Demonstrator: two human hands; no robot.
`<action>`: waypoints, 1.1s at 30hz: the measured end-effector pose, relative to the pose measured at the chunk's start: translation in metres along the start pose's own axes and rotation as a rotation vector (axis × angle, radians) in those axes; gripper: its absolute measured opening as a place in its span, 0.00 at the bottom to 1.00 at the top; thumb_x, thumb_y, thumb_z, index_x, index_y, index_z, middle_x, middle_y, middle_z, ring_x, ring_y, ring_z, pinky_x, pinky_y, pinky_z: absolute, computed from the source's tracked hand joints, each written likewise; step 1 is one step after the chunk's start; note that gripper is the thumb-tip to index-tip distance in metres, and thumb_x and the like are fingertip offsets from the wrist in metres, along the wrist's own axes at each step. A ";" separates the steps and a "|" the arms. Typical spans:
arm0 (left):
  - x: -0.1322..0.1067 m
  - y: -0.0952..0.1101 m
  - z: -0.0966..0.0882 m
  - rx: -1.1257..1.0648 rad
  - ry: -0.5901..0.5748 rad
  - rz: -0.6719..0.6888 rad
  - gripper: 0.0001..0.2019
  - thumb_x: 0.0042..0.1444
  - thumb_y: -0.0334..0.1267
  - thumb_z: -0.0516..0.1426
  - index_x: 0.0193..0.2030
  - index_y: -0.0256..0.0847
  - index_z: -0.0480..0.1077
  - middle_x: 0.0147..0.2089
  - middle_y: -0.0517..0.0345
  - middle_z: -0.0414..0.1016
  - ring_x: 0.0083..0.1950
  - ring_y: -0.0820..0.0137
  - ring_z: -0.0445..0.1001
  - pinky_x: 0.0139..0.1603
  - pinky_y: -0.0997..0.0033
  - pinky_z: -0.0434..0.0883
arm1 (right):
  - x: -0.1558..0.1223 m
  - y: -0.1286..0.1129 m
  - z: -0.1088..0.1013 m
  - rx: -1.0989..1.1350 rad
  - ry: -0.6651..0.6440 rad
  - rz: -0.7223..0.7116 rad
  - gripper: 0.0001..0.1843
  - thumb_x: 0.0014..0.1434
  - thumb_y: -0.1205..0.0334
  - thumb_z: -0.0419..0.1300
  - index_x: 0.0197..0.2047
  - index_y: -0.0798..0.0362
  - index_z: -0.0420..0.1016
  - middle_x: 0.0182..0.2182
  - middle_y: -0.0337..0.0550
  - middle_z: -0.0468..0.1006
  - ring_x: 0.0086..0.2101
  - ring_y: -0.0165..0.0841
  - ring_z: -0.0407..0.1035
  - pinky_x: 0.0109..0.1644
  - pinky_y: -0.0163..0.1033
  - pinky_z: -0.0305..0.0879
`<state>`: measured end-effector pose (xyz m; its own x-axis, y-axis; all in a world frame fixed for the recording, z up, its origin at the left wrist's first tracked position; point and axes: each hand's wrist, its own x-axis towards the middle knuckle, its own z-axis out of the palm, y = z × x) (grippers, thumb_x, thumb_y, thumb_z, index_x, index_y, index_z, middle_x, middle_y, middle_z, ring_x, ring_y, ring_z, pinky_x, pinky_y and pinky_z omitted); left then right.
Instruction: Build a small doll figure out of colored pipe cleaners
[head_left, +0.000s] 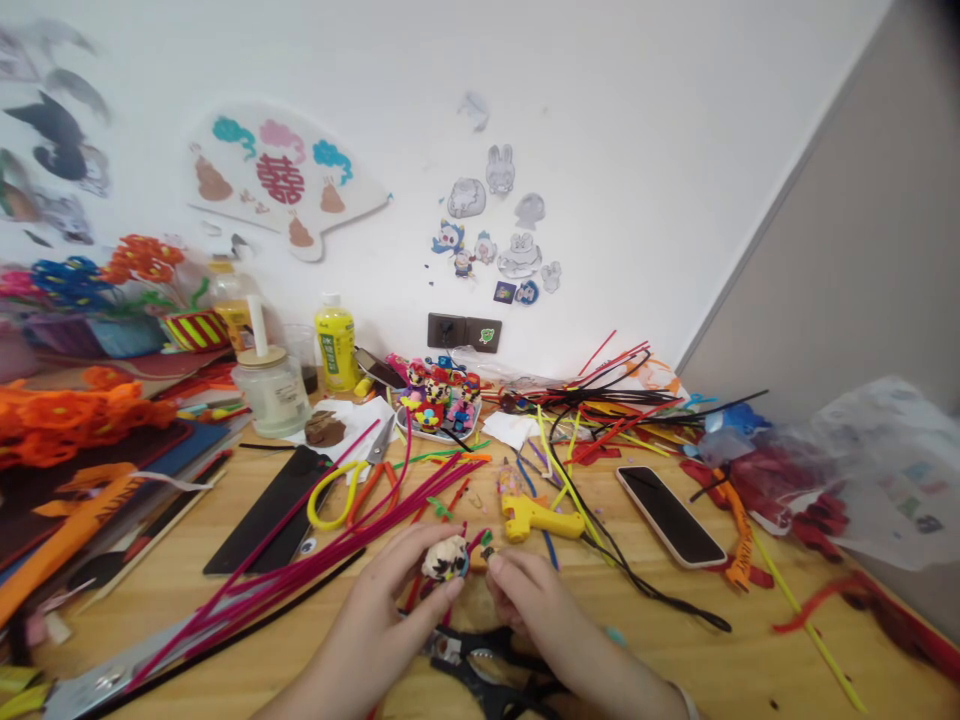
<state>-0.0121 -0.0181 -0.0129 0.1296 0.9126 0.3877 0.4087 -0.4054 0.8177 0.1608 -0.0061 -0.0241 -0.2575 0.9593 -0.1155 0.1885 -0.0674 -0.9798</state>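
Fingers [420, 545] of left hand [375, 620] curl closed round a small fuzzy cream-and-black pipe-cleaner figure [445, 558]. The right hand [536, 600] fingers pinch its orange end. The two-sided grip looks meant to steady it, just above the wooden table [750, 670], near edge. Black pliers [480, 665] lie under the hands, magenta pipe-cleaner bundle [315, 570] left, yellow glue gun [541, 520] just beyond, black smartphone [670, 515] further right.

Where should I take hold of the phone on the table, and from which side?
Pinch the phone by its two long edges, mid-length, from above. It lies flat, screen up, on the table, so only the thin edges offer purchase. Both look free; an orange stem lies by the near end.
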 end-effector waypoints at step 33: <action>0.000 0.000 -0.001 0.127 -0.033 0.043 0.15 0.48 0.36 0.58 0.44 0.47 0.73 0.46 0.52 0.78 0.48 0.61 0.74 0.50 0.65 0.71 | -0.001 0.004 -0.012 -0.009 -0.013 -0.005 0.16 0.56 0.53 0.50 0.21 0.52 0.59 0.18 0.32 0.55 0.21 0.26 0.50 0.24 0.33 0.45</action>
<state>-0.0129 -0.0178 -0.0127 0.1782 0.8967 0.4052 0.5128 -0.4361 0.7395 0.1728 -0.0038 -0.0255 -0.2712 0.9559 -0.1127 0.1953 -0.0600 -0.9789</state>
